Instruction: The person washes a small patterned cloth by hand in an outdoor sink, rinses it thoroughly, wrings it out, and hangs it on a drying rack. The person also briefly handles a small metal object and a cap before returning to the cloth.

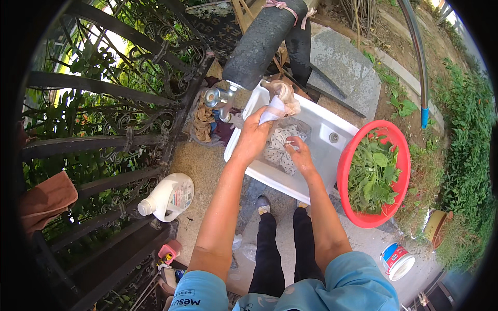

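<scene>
Above the left part of a white sink [268, 173], my left hand [253, 134] grips a bunched beige and white cloth [283, 97], close to the metal tap [221, 99]. My right hand [300, 152] is over the basin at a white cloth with dark spots [278, 145], its fingers curled; whether they pinch the fabric I cannot tell. The spotted cloth lies in the sink, and its lower part looks wet. A drain fitting [334, 137] shows at the basin's right side.
A red basin of leafy greens [342, 186] stands right of the sink. At left are a white detergent jug [171, 196], piled dark and tan cloths [204, 122] and a metal fence [116, 142]. A padded pipe [262, 46] rises behind. A white bucket [398, 262] sits lower right.
</scene>
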The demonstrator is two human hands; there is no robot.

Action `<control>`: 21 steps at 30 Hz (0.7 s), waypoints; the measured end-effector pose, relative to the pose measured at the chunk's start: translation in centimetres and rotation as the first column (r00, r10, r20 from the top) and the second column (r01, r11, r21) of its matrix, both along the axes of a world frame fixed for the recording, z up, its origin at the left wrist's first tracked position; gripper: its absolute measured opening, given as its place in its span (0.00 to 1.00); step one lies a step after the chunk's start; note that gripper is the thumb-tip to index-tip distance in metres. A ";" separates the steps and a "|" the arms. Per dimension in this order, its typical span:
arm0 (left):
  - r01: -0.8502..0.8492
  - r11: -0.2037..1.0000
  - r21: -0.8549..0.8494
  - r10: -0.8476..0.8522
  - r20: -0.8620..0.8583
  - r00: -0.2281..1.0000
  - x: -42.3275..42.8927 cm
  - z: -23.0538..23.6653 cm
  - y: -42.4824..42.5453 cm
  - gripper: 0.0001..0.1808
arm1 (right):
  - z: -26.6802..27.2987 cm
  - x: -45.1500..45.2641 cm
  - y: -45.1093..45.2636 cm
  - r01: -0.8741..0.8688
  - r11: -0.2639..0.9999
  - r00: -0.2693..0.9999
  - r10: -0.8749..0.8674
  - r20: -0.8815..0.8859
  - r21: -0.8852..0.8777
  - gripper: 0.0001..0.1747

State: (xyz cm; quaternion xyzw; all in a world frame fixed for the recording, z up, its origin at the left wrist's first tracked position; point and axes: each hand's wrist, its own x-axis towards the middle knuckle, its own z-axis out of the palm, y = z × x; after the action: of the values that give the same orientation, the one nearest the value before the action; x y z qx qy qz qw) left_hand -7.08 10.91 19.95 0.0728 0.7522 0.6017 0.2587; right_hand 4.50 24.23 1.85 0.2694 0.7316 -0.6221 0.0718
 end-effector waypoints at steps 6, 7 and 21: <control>-0.198 0.979 -0.045 0.203 0.220 0.954 1.5 -6.2 -1.2 0.25 | -6.0 2.6 1.7 0.090 0.980 0.995 -0.097 0.033 0.175 0.21; -0.196 0.980 -0.040 0.200 0.247 0.948 1.5 -8.0 -1.5 0.26 | -7.7 3.1 1.5 0.050 0.959 0.993 -0.079 0.090 0.280 0.24; -0.120 0.961 -0.248 0.177 0.222 0.959 9.1 -21.0 -5.7 0.36 | -13.5 4.7 0.2 -0.019 0.989 0.917 -0.043 0.397 0.150 0.18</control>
State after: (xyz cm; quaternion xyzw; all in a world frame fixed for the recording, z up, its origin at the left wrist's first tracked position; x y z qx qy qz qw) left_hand 2.01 5.19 -1.05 -0.0890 0.7832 0.5321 0.3090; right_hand 9.20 24.40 -11.62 0.3996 0.7448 -0.4976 0.1950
